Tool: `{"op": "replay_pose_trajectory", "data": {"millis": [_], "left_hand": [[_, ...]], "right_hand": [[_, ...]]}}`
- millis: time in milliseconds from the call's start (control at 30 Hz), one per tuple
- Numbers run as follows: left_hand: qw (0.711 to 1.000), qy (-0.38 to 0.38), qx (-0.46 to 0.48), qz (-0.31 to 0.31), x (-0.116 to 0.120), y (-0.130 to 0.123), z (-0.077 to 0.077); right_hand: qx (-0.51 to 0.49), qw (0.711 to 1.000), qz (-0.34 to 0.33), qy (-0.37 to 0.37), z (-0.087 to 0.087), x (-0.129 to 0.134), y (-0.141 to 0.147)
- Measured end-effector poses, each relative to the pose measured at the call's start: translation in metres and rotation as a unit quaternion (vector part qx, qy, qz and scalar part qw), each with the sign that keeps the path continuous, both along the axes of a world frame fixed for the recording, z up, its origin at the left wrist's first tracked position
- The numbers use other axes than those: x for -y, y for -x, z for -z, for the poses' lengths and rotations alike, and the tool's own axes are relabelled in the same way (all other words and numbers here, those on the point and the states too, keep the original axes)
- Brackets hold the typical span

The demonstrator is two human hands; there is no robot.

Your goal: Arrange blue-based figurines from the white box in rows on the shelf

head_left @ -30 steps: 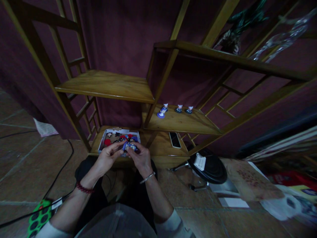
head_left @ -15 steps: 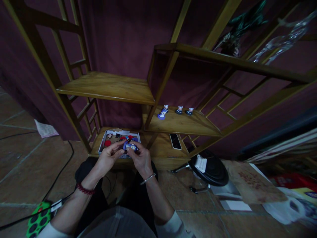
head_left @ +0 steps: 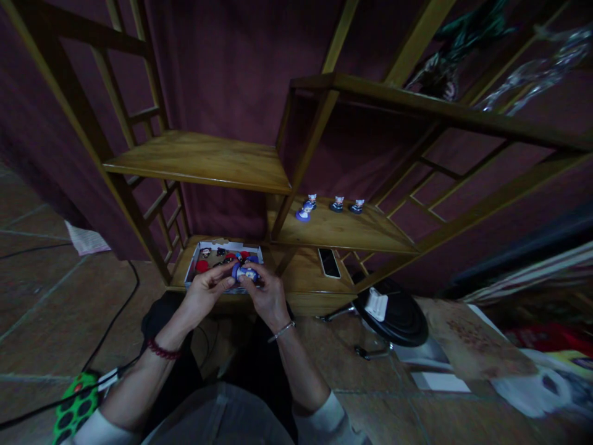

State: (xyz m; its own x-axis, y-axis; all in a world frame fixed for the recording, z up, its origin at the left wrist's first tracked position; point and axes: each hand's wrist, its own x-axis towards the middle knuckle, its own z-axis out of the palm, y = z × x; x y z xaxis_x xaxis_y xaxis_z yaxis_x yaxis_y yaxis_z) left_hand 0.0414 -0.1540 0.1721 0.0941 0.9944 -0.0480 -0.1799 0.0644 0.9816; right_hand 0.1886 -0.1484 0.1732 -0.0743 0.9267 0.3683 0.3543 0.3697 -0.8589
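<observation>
Both my hands hold one small blue-and-white figurine (head_left: 245, 272) on its side, just over the near edge of a white box. My left hand (head_left: 210, 289) pinches its blue base, and my right hand (head_left: 267, 293) grips the other end. Inside the open box (head_left: 189, 272) lie several small figurines and red pieces, partly covered by my fingers. On the shelf to the right, a similar blue-and-white figurine (head_left: 304, 212) stands at the front left. Behind it and to its right are three small dark-based figurines, one of them a white-headed figurine (head_left: 338, 203).
A wooden shelf unit (head_left: 199, 162) with several levels fills the front. A phone (head_left: 329, 262) lies on its lowest board. To the right stands a black round stool (head_left: 393, 315) with a white item on it. A green object (head_left: 76, 408) and cables lie on the floor at left.
My hands keep their hold on the figurine, with only a slight shift of the fingers. The camera view has moved a little.
</observation>
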Motion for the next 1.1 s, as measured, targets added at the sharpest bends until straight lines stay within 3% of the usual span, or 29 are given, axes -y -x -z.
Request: {"op": "replay_pose_trajectory", "data": {"millis": [500,900,1100], "left_hand": [[1.000,0.002,-0.011,-0.003,0.001,-0.002,-0.001],[0.997,0.000,0.072,-0.029,0.005,-0.007,0.000],[0.996,0.014,0.074,-0.040,0.005,-0.009,0.001]], "right_hand": [[0.050,0.997,-0.020,-0.047,-0.009,0.000,-0.004],[0.010,0.999,0.037,0.011,0.001,-0.002,0.005],[-0.041,0.998,0.024,0.041,0.004,-0.003,0.006]]}}
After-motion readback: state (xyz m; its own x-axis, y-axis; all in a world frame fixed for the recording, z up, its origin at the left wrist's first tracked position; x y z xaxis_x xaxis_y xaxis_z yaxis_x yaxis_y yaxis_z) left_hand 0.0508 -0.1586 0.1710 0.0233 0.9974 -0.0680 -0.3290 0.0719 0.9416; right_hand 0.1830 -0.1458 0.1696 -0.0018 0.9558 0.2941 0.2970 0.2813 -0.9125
